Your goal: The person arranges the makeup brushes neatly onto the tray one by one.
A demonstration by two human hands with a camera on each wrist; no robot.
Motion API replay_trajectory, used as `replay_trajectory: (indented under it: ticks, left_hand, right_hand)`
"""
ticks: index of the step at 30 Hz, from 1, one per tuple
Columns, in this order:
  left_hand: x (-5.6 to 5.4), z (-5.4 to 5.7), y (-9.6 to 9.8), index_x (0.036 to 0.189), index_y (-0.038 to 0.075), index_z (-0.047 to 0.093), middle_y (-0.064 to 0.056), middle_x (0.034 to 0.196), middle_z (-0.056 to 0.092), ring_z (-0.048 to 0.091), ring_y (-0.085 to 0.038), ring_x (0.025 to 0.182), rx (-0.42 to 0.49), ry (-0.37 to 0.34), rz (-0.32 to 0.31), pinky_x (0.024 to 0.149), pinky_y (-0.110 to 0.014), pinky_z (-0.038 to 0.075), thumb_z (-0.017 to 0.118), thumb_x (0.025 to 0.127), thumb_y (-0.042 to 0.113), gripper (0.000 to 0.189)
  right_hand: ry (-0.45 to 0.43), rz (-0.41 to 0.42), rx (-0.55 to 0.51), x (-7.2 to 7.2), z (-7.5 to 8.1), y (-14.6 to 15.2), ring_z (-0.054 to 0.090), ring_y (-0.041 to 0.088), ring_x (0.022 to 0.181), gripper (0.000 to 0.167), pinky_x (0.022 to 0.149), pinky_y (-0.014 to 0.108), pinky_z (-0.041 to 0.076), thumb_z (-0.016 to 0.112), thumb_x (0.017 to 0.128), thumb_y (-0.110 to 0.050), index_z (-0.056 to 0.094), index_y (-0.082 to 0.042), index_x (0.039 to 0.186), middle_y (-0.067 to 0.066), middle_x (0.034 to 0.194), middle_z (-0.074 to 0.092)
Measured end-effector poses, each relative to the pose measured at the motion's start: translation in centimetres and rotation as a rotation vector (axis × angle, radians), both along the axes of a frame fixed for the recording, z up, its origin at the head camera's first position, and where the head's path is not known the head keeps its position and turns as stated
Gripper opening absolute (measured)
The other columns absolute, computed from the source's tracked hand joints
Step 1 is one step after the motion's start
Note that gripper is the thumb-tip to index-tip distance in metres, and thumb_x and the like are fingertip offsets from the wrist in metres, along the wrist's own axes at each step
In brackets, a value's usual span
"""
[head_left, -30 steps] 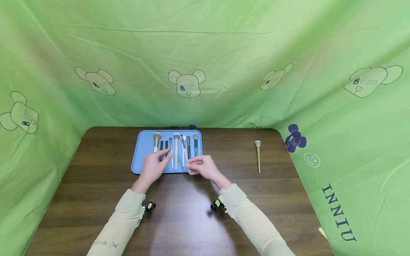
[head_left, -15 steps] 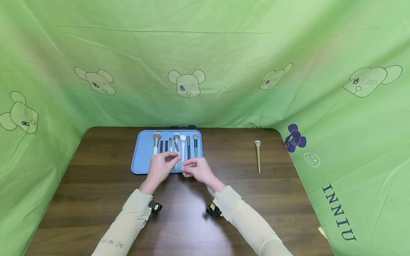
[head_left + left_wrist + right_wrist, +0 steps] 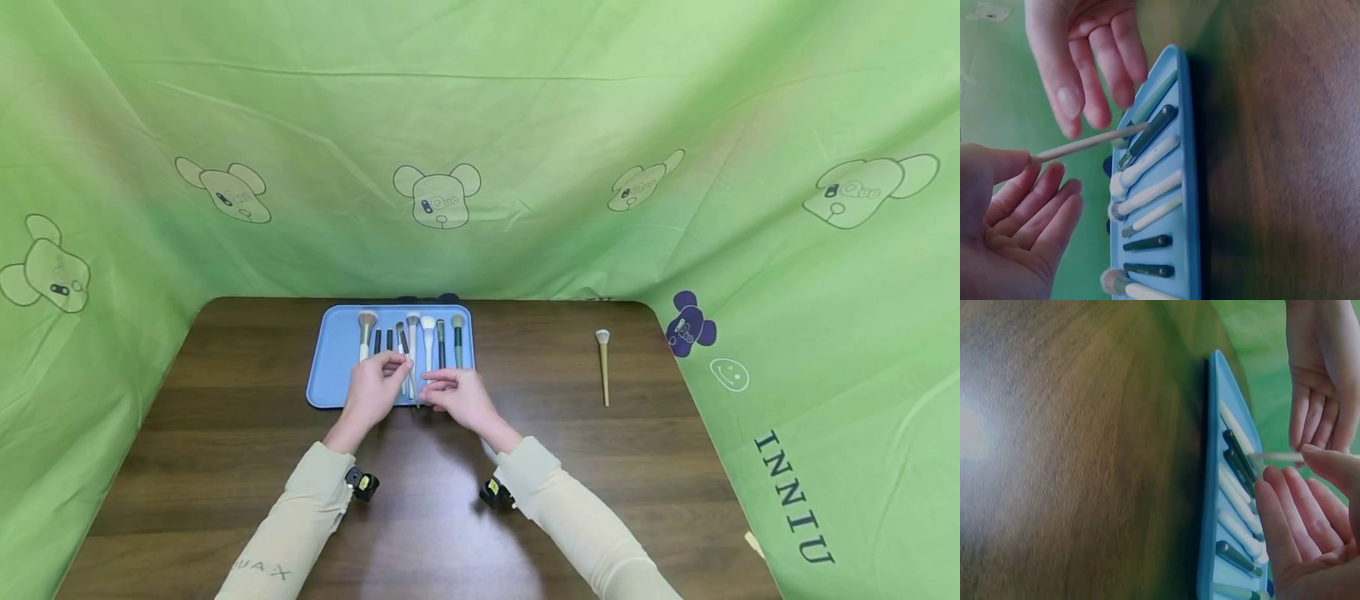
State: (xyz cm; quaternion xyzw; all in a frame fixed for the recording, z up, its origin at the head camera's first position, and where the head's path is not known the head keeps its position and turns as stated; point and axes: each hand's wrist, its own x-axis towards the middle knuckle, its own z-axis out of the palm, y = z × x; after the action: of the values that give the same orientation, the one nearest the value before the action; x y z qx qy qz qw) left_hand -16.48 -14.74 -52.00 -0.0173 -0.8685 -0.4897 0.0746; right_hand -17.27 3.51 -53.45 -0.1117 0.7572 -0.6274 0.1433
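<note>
My left hand (image 3: pixel 371 388) pinches a thin makeup brush (image 3: pixel 1091 142) between thumb and forefinger, above the blue tray (image 3: pixel 328 367). Its pale handle tip points toward the table's front in the head view. The other left fingers spread loosely below it in the left wrist view. My right hand (image 3: pixel 461 397) is just to the right, fingers extended and apart from the handle, holding nothing. Several makeup brushes lie side by side on the tray, among them a white-handled one (image 3: pixel 1150 192), a dark green one (image 3: pixel 1150 134) and a fluffy-headed one (image 3: pixel 366 325) at the left.
A makeup brush with a wooden handle (image 3: pixel 604 371) lies alone on the brown table (image 3: pixel 570 467) at the right. Green printed cloth (image 3: pixel 525 108) hangs around the back and sides. Each wrist carries a small black camera.
The thin brush passed from the right hand to the left and shifted left over the tray. The right hand's fingers have let go of its handle end.
</note>
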Motion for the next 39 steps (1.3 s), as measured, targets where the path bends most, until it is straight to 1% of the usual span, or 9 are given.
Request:
replay_trajectory:
  ticks: [4,7,11,15,22,27,30,33,39]
  left_hand:
    - [-0.1,0.1,-0.6,0.106,-0.004,0.072,-0.018,0.099,0.075,0.073,-0.033,0.093,0.007,-0.020,0.017,0.084,-0.046,0.058,0.065,0.101,0.014,0.020]
    - [-0.3,0.1,-1.1,0.105,-0.003,0.071,-0.017,0.097,0.075,0.073,-0.033,0.093,0.030,-0.033,0.024,0.084,-0.046,0.058,0.064,0.102,0.015,0.020]
    - [-0.4,0.0,-1.6,0.106,-0.004,0.071,-0.016,0.096,0.075,0.074,-0.029,0.090,0.059,-0.054,0.035,0.078,-0.039,0.060,0.065,0.101,0.013,0.019]
    - [-0.6,-0.1,-2.1,0.108,-0.005,0.071,-0.017,0.095,0.075,0.074,-0.027,0.085,0.086,-0.067,0.048,0.070,-0.029,0.059,0.066,0.099,0.009,0.018]
    - [-0.7,0.2,-2.8,0.113,-0.005,0.069,-0.018,0.101,0.074,0.073,-0.029,0.093,0.094,-0.089,0.077,0.078,-0.033,0.058,0.067,0.097,0.009,0.022]
    - [-0.7,0.5,-3.2,0.113,-0.007,0.069,-0.019,0.100,0.074,0.074,-0.030,0.091,0.139,-0.094,0.093,0.071,-0.023,0.057,0.068,0.097,0.007,0.021]
    - [-0.7,0.6,-3.3,0.112,-0.008,0.069,-0.021,0.099,0.074,0.074,-0.031,0.087,0.168,-0.089,0.100,0.066,-0.019,0.055,0.069,0.096,0.005,0.021]
    - [-0.8,0.7,-3.4,0.112,-0.008,0.068,-0.021,0.098,0.074,0.075,-0.031,0.085,0.197,-0.094,0.105,0.065,-0.019,0.056,0.070,0.095,0.004,0.021]
    - [-0.9,0.6,-3.6,0.110,-0.007,0.070,-0.020,0.097,0.075,0.075,-0.025,0.081,0.198,-0.095,0.133,0.065,-0.021,0.058,0.072,0.094,0.004,0.020]
  right_hand:
    - [0.032,-0.047,0.034,-0.3,0.1,0.7,0.074,0.037,0.084,0.032,0.066,0.032,0.061,0.077,0.089,0.000,0.070,0.010,0.119,0.017,0.095,0.076]
    - [0.029,-0.077,0.055,-0.5,0.0,1.2,0.075,0.032,0.083,0.033,0.068,0.033,0.061,0.077,0.089,-0.001,0.070,0.009,0.120,0.015,0.096,0.076]
    - [0.039,-0.106,0.085,-0.8,-0.2,1.8,0.075,0.025,0.081,0.033,0.071,0.034,0.061,0.077,0.089,-0.002,0.070,0.008,0.120,0.013,0.095,0.076]
    - [0.071,-0.139,0.128,-1.1,-0.7,2.5,0.075,0.021,0.081,0.033,0.071,0.030,0.060,0.077,0.089,-0.004,0.071,0.007,0.120,0.011,0.093,0.077]
    - [0.139,-0.208,0.203,-1.8,-1.1,3.6,0.075,0.024,0.088,0.031,0.080,0.034,0.059,0.078,0.089,-0.005,0.073,0.005,0.118,0.011,0.095,0.077]
    - [0.176,-0.233,0.277,-2.2,-1.4,4.1,0.073,0.029,0.099,0.034,0.089,0.037,0.057,0.079,0.089,-0.007,0.072,0.004,0.120,0.015,0.108,0.075]
    - [0.221,-0.217,0.387,-2.4,-1.7,4.4,0.066,0.031,0.115,0.042,0.100,0.040,0.050,0.081,0.088,-0.012,0.069,0.003,0.126,0.017,0.123,0.069]
    - [0.255,-0.181,0.492,-2.5,-1.9,4.6,0.054,0.033,0.131,0.060,0.110,0.042,0.040,0.083,0.086,-0.016,0.060,0.004,0.137,0.020,0.138,0.060]
    - [0.243,-0.072,0.573,-2.5,-2.5,4.6,0.033,0.035,0.146,0.099,0.118,0.041,0.027,0.089,0.080,-0.027,0.034,0.008,0.154,0.024,0.159,0.034]
